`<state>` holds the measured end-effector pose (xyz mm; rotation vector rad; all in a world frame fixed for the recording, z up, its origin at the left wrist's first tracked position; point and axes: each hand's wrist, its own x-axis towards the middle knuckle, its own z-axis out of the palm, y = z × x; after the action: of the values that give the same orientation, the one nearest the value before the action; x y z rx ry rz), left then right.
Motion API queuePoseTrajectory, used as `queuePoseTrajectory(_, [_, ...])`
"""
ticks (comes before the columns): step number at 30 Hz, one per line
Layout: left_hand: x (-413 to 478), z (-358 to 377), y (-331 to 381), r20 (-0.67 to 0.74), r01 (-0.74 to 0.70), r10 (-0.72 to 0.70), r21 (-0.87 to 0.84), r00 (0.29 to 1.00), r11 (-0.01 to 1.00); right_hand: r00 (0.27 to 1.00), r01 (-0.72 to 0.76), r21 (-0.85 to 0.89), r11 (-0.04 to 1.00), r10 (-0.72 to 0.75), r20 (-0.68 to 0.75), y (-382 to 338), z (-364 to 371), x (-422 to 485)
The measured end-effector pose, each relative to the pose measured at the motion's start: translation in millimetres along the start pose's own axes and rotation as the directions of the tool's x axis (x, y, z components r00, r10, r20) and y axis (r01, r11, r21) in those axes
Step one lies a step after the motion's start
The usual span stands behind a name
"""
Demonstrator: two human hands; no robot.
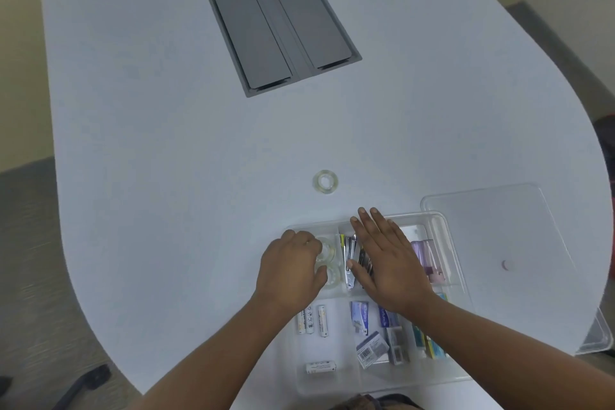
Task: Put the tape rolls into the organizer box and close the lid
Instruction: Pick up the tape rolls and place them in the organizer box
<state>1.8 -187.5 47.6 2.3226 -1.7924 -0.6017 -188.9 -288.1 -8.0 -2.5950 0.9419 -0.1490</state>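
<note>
A person's left hand [293, 268] curls over the far-left compartment of a clear organizer box [446, 233], fingers bent around the upper of two tape rolls [327, 263] that lie there one behind the other; whether the roll is gripped or just being let go cannot be told. The right hand [386, 263] lies flat and spread, holding nothing, its palm over the middle compartment with its metal clips [349, 253] and its fingertips reaching to the box's far rim. Nearer the person, the box's other compartments hold batteries [314, 319] and small packets [361, 314], with a purple item [422, 253] at the right end. One more tape roll [325, 181] lies flat on the white table [166, 143], beyond the box's far edge and apart from it, straight ahead of the gap between the two hands. By the look of it the right fingertips are the nearer, though the left hand sits closer to the compartment where the tape belongs. The clear lid [492, 226] rests on the table to the right of the box and partly behind it, off the box, well within reach of the right hand. Farther back, a grey cable hatch [283, 30] is set into the tabletop. Judging by this, one roll is yet to go in before the lid goes on
</note>
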Motion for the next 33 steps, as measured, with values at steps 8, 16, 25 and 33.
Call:
queuePoseTrajectory(8, [4, 13, -3, 0.078, -0.014, 0.004, 0.123, 0.997, 0.992, 1.000, 0.006, -0.004, 1.000, -0.006, -0.006, -1, -1, 0])
queuePoseTrajectory(16, [1, 18, 1, 0.033, -0.024, 0.020, 0.135, 0.999, 0.990, 1.000, 0.005, -0.011, 1.000, -0.005, -0.004, -2, -3, 0])
queuePoseTrajectory(25, [10, 2, -9, -0.247, -0.020, 0.029, 0.036, 0.969, 0.999, 1.000, 0.006, -0.007, 1.000, -0.006, 0.002, 0, -1, 1])
queuePoseTrajectory(33, [84, -15, -12, -0.152, 0.062, -0.073, -0.071, 0.986, 0.995, 1.000, 0.003, 0.004, 1.000, -0.004, 0.001, 0, -1, 0])
